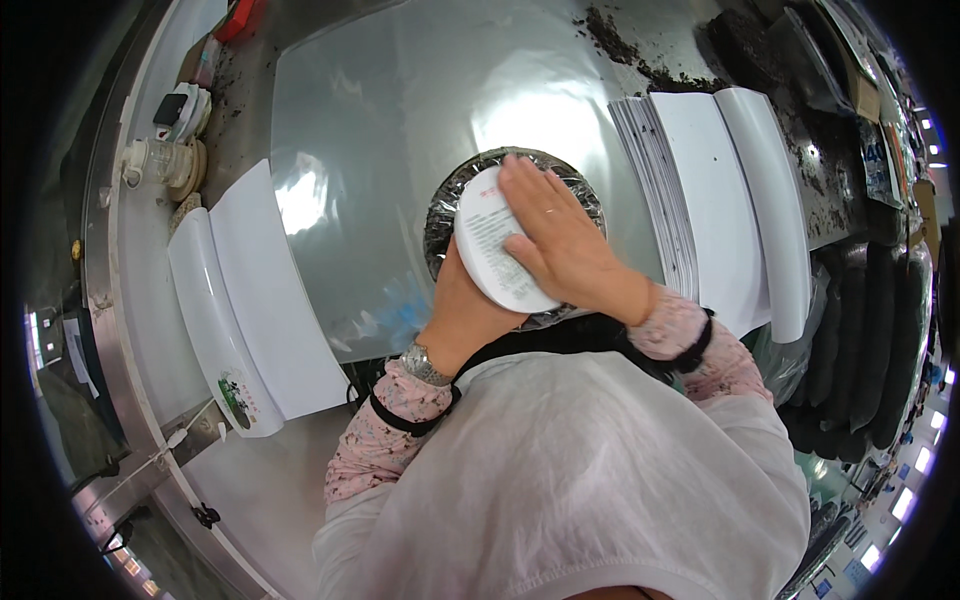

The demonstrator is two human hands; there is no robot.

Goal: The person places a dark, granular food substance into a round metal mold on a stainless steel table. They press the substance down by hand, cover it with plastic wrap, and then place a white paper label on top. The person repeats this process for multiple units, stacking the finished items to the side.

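Observation:
A round white printed disc (pixel 500 250), perhaps a stack of paper labels, is tilted over the middle of the table. My left hand (pixel 470 300) holds it from below at its left and lower edge, with most of the fingers hidden beneath it. Flat across its upper right face lies my right hand (pixel 560 235), fingers stretched out and thumb on the print. Under both hands sits a larger round dark thing wrapped in shiny clear plastic (pixel 440 215); its middle is covered from view.
A glossy plastic sheet (pixel 360 130) covers the metal table. White paper stacks with curled edges flank it, one on the left (pixel 265 290) and one on the right (pixel 710 190). Dark crumbs (pixel 610 35) lie at the back. A glass jar (pixel 160 162) stands far left.

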